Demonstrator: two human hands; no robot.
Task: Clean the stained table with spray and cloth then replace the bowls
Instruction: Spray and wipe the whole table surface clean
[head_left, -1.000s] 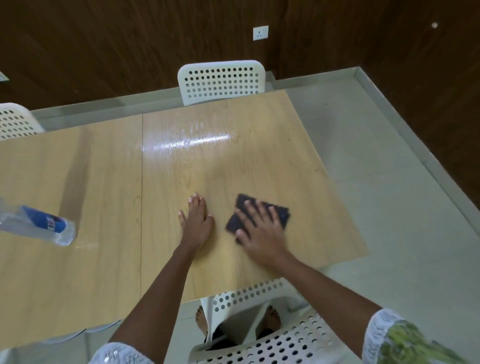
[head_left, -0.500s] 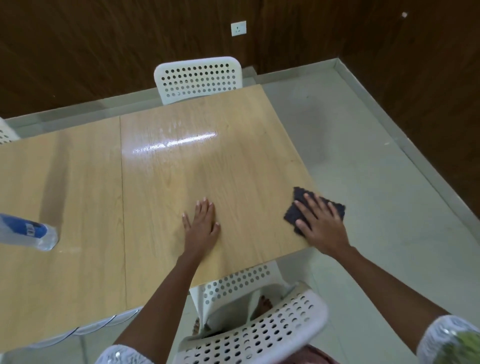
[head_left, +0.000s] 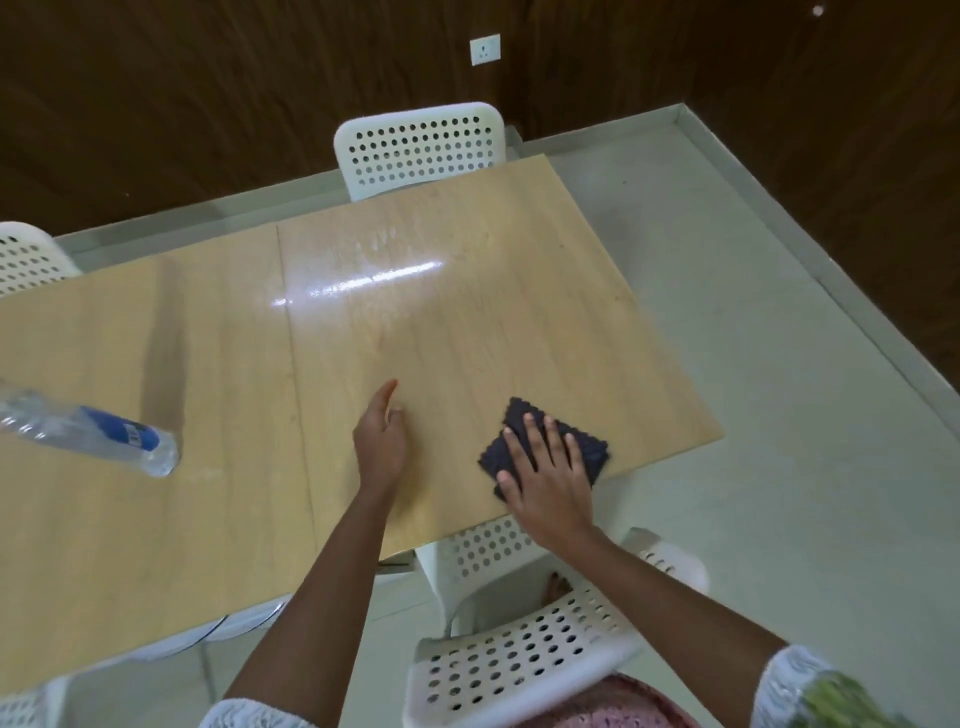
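A light wooden table (head_left: 467, 322) fills the view, with a shiny wet streak near its far middle. My right hand (head_left: 548, 475) presses flat on a dark folded cloth (head_left: 519, 415) close to the table's near right edge. My left hand (head_left: 379, 436) hovers or rests edge-on beside it, fingers straight, holding nothing. A clear plastic bottle with a blue label (head_left: 88, 431) lies on its side at the left. No bowls are in view.
White perforated chairs stand at the far side (head_left: 421, 145), far left (head_left: 26, 254) and right below me (head_left: 519, 660). Pale floor (head_left: 779, 415) lies to the right, bounded by dark wooden walls.
My right hand slid the cloth from the table's right edge back leftward onto the top. My left hand turned from flat on the table to edge-on. The camera shifted.
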